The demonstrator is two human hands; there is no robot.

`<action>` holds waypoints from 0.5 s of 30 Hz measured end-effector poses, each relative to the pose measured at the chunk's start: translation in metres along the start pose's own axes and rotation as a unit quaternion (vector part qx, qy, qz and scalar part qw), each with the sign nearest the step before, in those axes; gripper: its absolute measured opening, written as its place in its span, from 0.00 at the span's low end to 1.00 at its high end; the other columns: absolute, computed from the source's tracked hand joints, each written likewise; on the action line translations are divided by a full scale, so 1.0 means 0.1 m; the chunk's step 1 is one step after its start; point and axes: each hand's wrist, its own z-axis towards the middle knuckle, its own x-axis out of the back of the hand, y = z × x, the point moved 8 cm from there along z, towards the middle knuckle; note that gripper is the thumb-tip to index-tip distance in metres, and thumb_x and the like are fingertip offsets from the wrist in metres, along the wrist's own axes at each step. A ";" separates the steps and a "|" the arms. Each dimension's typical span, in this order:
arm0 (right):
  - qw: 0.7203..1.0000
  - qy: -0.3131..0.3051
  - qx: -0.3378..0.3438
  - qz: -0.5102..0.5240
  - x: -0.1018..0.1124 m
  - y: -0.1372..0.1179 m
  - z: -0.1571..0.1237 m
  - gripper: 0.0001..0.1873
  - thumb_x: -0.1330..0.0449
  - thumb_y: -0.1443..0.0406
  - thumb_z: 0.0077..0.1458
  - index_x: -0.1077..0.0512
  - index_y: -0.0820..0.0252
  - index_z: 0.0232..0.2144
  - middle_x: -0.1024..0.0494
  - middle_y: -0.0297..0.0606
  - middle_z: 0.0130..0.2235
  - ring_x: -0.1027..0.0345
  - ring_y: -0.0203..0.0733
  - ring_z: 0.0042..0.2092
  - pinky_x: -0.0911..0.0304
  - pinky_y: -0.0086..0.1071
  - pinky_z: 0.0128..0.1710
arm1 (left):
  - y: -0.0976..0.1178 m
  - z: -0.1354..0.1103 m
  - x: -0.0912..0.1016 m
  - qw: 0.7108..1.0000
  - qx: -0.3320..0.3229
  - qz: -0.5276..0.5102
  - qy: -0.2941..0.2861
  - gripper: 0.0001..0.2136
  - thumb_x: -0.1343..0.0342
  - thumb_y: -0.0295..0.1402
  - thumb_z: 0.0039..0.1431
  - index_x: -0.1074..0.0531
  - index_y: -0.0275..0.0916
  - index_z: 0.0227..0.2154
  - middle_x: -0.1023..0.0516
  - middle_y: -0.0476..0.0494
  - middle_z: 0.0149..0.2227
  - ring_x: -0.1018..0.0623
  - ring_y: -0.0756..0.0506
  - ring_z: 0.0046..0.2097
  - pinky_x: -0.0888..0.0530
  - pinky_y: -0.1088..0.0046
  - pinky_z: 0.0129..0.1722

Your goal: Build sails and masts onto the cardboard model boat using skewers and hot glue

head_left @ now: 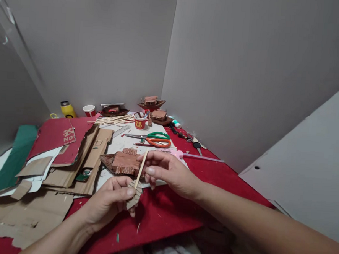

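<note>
Between the thumb and fingers of my left hand [112, 194] is a small rounded piece of corrugated cardboard [133, 201]. A thin wooden stick [141, 167] rises at a slant from that piece, its lower end by my left thumb. My right hand [169, 173] is closed loosely about the upper part of the stick, the index fingertip behind it and the thumb close beside it. Just beyond both hands a brown model boat [124, 162] with a ridged roof lies on a white sheet; my right hand hides part of it.
Torn cardboard [46, 207] is piled at left. Scissors [151, 137] with green and orange handles lie behind the boat, near a pink glue gun [175, 153]. Farther back stand a red paper cup [140, 122], thin sticks [115, 119], more model boats [150, 102] and a yellow bottle [68, 110].
</note>
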 end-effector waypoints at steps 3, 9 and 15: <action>1.000 -0.024 -0.006 0.000 -0.04 -0.02 0.01 0.18 0.33 0.58 0.50 0.26 0.62 0.40 0.27 0.30 0.27 0.35 0.30 0.25 0.34 0.25 0.23 | 0.01 -0.01 -0.04 0.999 0.005 -0.031 -0.027 0.06 0.38 0.31 0.52 0.27 0.33 0.25 0.29 0.47 0.20 0.31 0.51 0.22 0.31 0.76 0.24; 0.999 -0.023 -0.030 0.011 -0.06 0.02 0.05 0.18 0.31 0.54 0.47 0.27 0.64 0.29 0.25 0.31 0.24 0.34 0.29 0.22 0.37 0.23 0.20 | 0.00 -0.03 -0.08 0.998 0.015 -0.036 -0.045 0.05 0.39 0.30 0.50 0.26 0.33 0.26 0.26 0.45 0.21 0.29 0.50 0.23 0.29 0.75 0.24; 0.999 0.003 -0.053 -0.004 0.01 0.01 0.05 0.20 0.32 0.53 0.47 0.31 0.64 0.23 0.24 0.32 0.22 0.36 0.27 0.18 0.39 0.21 0.17 | 0.03 -0.03 0.01 1.000 0.023 -0.011 -0.001 0.16 0.41 0.42 0.55 0.24 0.34 0.40 0.20 0.36 0.34 0.21 0.44 0.34 0.26 0.69 0.35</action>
